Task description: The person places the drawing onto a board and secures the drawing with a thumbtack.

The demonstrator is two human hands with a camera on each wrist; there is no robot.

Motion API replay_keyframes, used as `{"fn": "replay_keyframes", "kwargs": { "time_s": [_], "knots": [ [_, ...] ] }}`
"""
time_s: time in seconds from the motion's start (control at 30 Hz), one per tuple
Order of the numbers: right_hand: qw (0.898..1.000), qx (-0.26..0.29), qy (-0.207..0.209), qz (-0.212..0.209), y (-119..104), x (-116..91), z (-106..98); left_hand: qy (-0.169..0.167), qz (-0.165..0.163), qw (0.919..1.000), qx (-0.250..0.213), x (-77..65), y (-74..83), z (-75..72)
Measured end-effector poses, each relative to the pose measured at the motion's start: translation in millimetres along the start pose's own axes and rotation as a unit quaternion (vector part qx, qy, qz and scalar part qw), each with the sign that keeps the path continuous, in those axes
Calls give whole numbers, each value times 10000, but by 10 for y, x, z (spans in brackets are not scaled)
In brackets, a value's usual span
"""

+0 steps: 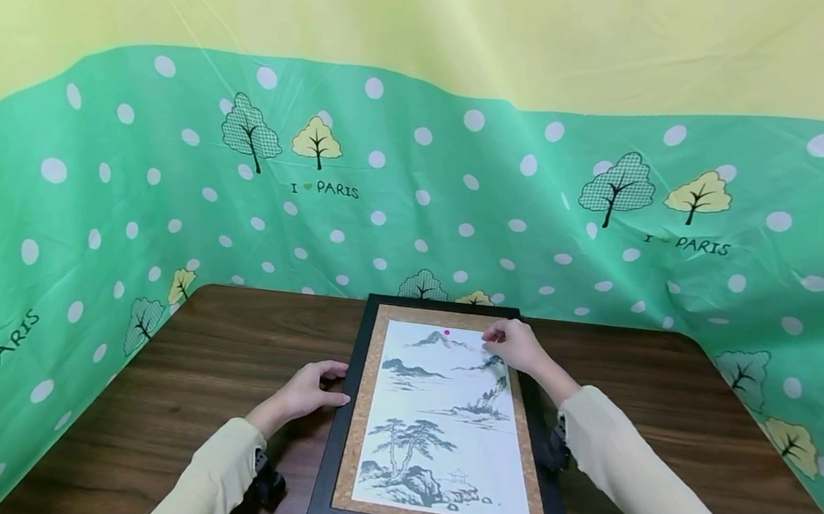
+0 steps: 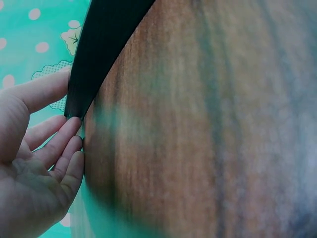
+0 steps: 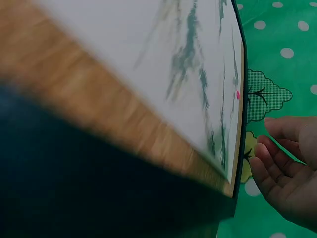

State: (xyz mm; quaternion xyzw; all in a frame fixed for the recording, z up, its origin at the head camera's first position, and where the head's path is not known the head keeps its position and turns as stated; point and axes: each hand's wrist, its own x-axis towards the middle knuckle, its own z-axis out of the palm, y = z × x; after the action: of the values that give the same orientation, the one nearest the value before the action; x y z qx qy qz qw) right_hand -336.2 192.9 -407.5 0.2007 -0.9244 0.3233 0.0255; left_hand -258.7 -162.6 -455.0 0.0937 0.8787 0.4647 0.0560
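A black-framed cork board (image 1: 349, 451) lies flat on the table, with a sheet of ink landscape painting (image 1: 434, 402) on it. A small pink pin (image 1: 447, 333) shows at the sheet's top edge. My left hand (image 1: 308, 388) is at the frame's left side, its thumb and fingertips right at the black edge; the left wrist view shows the fingers (image 2: 60, 148) extended and lightly bent. Over the sheet's top right corner is my right hand (image 1: 516, 345). In the right wrist view its fingers (image 3: 270, 168) bend loosely apart from the thumb, with nothing visible between them.
Dark wood table (image 1: 253, 332) extends on both sides of the board. Behind and around it hangs a green and yellow cloth (image 1: 421, 174) with white dots and printed trees. Black wrist devices, like the one at the left cuff (image 1: 269, 485), sit by the sleeves.
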Motion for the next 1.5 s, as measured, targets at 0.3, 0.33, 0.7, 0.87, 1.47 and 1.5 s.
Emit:
{"fn": "replay_keyframes", "kwargs": {
  "time_s": [0.3, 0.33, 0.7, 0.87, 1.47, 1.5],
  "knots": [
    [9997, -40, 35, -241, 173, -383, -207, 22, 30, 10000, 1, 0, -7, -5],
    [9997, -42, 57, -248, 194, -421, -229, 23, 31, 10000, -1, 2, -11, -5],
    [9991, -213, 332, -159, 303, -773, -469, 4, 0, 10000, 35, -4, -12, -13],
    [9987, -275, 418, -99, 375, -886, -559, -17, 38, 10000, 85, -4, -7, -14],
    [9980, -453, 427, -63, 637, -1119, -631, -116, 402, 9971, 628, 32, 40, -104],
    [9975, -528, 455, -98, 651, -1122, -627, -65, 432, 9966, 694, 40, 46, -123]
  ]
}}
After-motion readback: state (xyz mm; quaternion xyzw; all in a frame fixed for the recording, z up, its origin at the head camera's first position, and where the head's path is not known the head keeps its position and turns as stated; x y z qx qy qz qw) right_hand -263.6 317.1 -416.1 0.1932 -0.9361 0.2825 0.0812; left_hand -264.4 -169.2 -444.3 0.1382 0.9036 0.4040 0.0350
